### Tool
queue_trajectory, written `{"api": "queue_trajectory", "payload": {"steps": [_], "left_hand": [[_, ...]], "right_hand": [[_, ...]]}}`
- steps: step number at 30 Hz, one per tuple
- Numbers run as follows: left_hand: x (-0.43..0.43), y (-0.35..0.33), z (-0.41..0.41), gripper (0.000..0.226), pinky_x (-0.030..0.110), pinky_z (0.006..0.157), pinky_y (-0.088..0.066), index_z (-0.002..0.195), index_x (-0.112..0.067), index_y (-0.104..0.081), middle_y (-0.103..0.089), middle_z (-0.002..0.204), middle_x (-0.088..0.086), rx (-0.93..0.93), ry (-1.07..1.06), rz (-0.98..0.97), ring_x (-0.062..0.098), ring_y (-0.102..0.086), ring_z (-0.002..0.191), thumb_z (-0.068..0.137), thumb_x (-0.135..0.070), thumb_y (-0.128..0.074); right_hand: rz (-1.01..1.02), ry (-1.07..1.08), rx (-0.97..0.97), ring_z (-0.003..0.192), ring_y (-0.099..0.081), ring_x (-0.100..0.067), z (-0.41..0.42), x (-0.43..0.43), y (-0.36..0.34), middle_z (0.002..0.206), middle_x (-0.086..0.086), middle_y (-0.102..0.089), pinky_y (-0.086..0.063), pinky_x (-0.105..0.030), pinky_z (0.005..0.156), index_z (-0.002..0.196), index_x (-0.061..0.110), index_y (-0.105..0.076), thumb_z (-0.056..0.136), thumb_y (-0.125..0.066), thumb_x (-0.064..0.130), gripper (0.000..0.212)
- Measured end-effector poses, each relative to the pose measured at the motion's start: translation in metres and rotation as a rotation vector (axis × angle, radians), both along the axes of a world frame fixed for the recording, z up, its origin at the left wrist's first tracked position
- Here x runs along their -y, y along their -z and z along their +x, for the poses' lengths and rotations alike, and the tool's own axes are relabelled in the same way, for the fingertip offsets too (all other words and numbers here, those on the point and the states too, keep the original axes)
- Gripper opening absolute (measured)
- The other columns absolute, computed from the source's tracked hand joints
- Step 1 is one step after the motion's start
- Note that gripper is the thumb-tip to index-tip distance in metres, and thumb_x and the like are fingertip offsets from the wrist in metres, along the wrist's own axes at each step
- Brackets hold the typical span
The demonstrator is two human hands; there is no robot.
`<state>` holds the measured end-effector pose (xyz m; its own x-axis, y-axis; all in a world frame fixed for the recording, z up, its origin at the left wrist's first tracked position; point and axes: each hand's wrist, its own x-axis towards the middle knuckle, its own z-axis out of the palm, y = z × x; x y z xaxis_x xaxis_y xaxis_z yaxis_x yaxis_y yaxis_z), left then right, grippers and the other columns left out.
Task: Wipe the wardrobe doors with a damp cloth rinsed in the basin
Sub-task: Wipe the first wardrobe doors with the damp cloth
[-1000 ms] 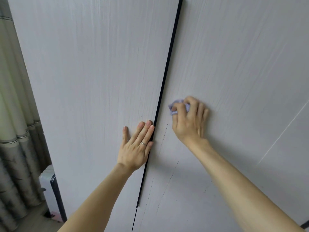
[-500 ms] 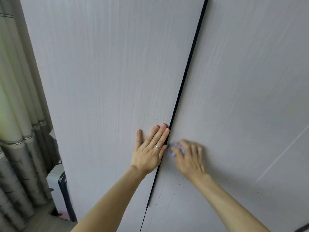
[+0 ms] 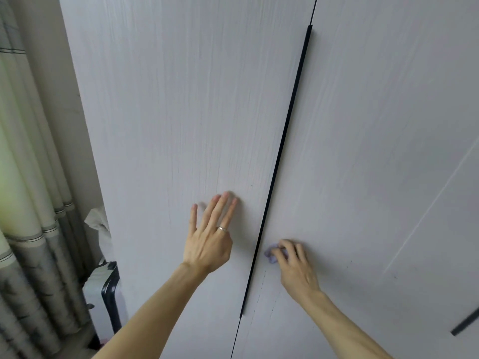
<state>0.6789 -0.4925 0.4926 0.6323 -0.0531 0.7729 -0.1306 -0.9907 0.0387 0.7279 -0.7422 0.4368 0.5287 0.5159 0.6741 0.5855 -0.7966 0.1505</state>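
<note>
Cloth (image 3: 271, 256) bunched in curled fingers of right hand (image 3: 295, 268), pressed on right door (image 3: 375, 151) just beside black handle strip (image 3: 285, 151); left hand (image 3: 207, 244) flat, fingers straight, on left door (image 3: 168, 112); looks mid-wipe, dark specks (image 3: 263, 281) below left to do, basin out of view.

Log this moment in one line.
left hand: flat on pale wood-grain left door | right hand: pressing crumpled lilac cloth on right door

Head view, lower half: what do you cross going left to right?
Curtain → suitcase → left hand, fingers straight, over the left door → black handle strip between the doors → cloth → right hand gripping it, on the right door → second black handle at the right edge.
</note>
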Motion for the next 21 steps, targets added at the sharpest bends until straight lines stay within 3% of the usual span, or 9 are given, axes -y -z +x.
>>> {"api": "queue_trajectory", "payload": {"steps": [3,8,10,14,18,21], "left_hand": [[-0.012,-0.003,-0.004,0.099,0.059,0.121,-0.003,0.160,-0.023,-0.023,-0.008,0.169,0.002,-0.032,-0.057,-0.035,0.023,-0.010,0.155,0.075,-0.015,-0.073],[-0.022,-0.006,-0.013,0.099,0.065,0.118,-0.011,0.161,-0.029,-0.019,-0.009,0.169,0.004,-0.060,-0.088,-0.103,0.024,-0.008,0.155,0.077,-0.018,-0.072],[-0.029,-0.009,-0.018,0.100,0.065,0.117,-0.012,0.161,-0.028,-0.019,-0.010,0.168,0.004,-0.051,-0.103,-0.114,0.023,-0.009,0.154,0.077,-0.018,-0.073],[-0.046,-0.014,-0.022,0.102,0.066,0.116,-0.017,0.161,-0.027,-0.019,-0.011,0.168,0.003,-0.066,-0.131,-0.147,0.022,-0.015,0.152,0.075,-0.016,-0.073],[-0.057,-0.011,-0.023,0.101,0.066,0.115,-0.018,0.160,-0.024,-0.024,-0.013,0.168,0.004,-0.057,-0.126,-0.094,0.022,-0.020,0.151,0.073,-0.014,-0.074],[-0.057,-0.004,-0.025,0.100,0.064,0.115,-0.018,0.159,-0.023,-0.026,-0.015,0.167,0.005,-0.064,-0.124,-0.107,0.022,-0.022,0.151,0.073,-0.014,-0.075]], "right_hand": [[0.165,-0.027,-0.051,0.088,-0.048,-0.028,-0.014,-0.018,-0.031,0.116,0.000,-0.046,-0.048,-0.033,0.069,0.109,0.020,-0.055,0.054,-0.063,-0.020,0.069],[0.495,-0.144,0.167,0.100,-0.050,-0.033,-0.027,-0.061,-0.140,0.120,-0.010,-0.049,-0.046,-0.035,0.080,0.113,0.014,-0.058,0.080,-0.051,0.000,0.036],[0.506,-0.171,0.215,0.100,-0.053,-0.038,-0.026,-0.081,-0.177,0.121,-0.017,-0.054,-0.047,-0.039,0.080,0.111,0.008,-0.066,0.086,-0.054,0.003,0.028],[0.488,-0.170,0.254,0.100,-0.050,-0.034,-0.021,-0.123,-0.235,0.123,-0.005,-0.054,-0.047,-0.036,0.069,0.110,0.014,-0.070,0.083,-0.060,-0.004,0.035],[0.501,-0.081,0.276,0.097,-0.051,-0.033,-0.008,-0.139,-0.250,0.120,-0.003,-0.062,-0.045,-0.033,0.072,0.101,0.015,-0.073,0.082,-0.056,-0.005,0.032],[0.506,-0.086,0.316,0.093,-0.056,-0.035,-0.005,-0.135,-0.191,0.113,-0.006,-0.066,-0.045,-0.032,0.077,0.095,0.012,-0.074,0.079,-0.057,-0.005,0.029]]}}
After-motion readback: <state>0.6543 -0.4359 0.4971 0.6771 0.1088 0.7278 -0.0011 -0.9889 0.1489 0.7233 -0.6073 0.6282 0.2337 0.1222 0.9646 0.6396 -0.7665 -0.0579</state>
